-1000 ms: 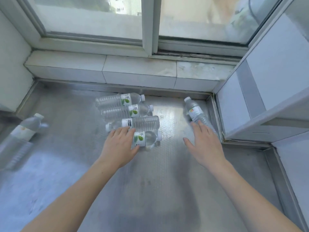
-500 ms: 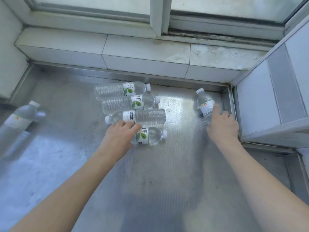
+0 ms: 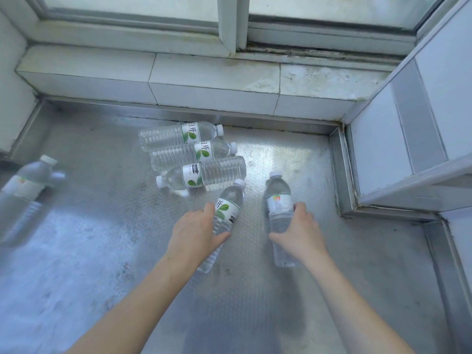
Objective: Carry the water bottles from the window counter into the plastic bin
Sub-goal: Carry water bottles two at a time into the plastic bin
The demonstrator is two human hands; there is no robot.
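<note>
My left hand [image 3: 195,232] grips a clear water bottle with a green-leaf label [image 3: 228,208], cap pointing away from me, lifted off the metal counter [image 3: 102,251]. My right hand [image 3: 300,232] holds a second clear bottle with a white label [image 3: 279,203], also cap away. Three more green-leaf bottles lie side by side on the counter behind them: the back one [image 3: 178,134], the middle one [image 3: 191,154] and the front one [image 3: 201,173]. A further bottle [image 3: 24,185] stands blurred at the far left. The plastic bin is out of view.
A tiled sill [image 3: 204,80] and a window frame [image 3: 233,24] close off the back. A white cabinet [image 3: 413,123] with a metal edge blocks the right side. A white wall [image 3: 12,98] bounds the left.
Both hands have closed on bottles and pulled them toward me: the left took the nearest green-leaf bottle from the row, the right drew the white-label bottle away from the cabinet corner.
</note>
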